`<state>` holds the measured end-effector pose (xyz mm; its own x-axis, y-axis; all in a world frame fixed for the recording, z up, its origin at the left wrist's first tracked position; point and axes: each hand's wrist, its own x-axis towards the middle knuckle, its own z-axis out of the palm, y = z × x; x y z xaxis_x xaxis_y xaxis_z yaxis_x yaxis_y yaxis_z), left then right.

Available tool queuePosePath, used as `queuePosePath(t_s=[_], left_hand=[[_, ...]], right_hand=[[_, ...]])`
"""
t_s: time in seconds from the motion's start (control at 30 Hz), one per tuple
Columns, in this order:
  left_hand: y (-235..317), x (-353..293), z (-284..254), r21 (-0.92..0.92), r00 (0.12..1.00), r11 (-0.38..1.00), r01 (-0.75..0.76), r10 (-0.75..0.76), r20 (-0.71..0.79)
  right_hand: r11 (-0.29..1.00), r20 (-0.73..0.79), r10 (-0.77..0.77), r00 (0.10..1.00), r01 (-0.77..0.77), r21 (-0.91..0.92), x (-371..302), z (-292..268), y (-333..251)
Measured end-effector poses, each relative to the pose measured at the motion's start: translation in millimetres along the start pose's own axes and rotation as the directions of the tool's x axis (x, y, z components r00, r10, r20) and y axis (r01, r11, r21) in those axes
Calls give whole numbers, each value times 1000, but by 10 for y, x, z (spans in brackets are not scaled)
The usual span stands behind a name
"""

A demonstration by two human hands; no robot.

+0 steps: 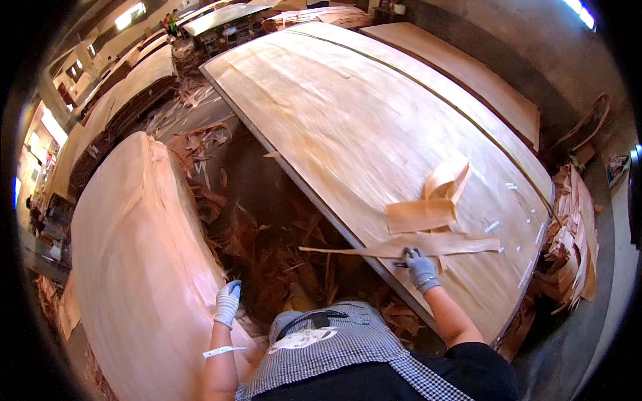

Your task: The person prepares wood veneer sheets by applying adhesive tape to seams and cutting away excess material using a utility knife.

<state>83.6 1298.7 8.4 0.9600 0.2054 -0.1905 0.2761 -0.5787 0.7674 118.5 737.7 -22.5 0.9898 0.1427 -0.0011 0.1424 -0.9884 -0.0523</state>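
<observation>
My right hand [420, 269], in a grey glove with dark fingertips, is closed around a small dark tool [400, 264] whose kind I cannot make out. It rests at a long, ragged veneer strip [461, 244] on the broad veneer sheet [321, 113]. One thin end of the strip juts past the sheet's near edge. Just beyond lie a short veneer piece [421, 216] and a curled one [449, 177]. At the inner edge of the left veneer stack [127, 227], my left hand [227, 303] has its gloved fingers curled; what they hold, if anything, is hidden.
Torn veneer scraps [267, 247] litter the dark floor between the two stacks. More scraps [572, 234] are heaped past the right end. A long dark strip [461, 113] runs along the sheet's far side. Other veneer stacks [127, 90] stand farther left, with people behind.
</observation>
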Motion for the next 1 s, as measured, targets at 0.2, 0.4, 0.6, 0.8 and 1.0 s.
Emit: queuePosePath(t_s=[0.2, 0.4, 0.6, 0.8, 1.0], left_hand=[[895, 1393, -107, 110, 940, 955, -275, 243, 241], [1718, 2511, 415, -126, 685, 859, -497, 477, 550], [1737, 3412, 611, -194, 698, 908, -370, 410, 587], [1934, 4240, 448, -213, 747, 945, -247, 326, 579], [1904, 5001, 718, -285, 695, 957, 55, 169, 699]], right_hand=[[988, -15, 107, 994, -105, 112, 390, -409, -322], [907, -405, 415, 814, -334, 259, 837, -427, -459], [-368, 461, 835, 299, -318, 874, 1425, -174, 273], [-272, 305, 940, 155, -203, 941, 2581, -230, 869], [-100, 200, 692, 693, -182, 978, 3874, -995, -220]])
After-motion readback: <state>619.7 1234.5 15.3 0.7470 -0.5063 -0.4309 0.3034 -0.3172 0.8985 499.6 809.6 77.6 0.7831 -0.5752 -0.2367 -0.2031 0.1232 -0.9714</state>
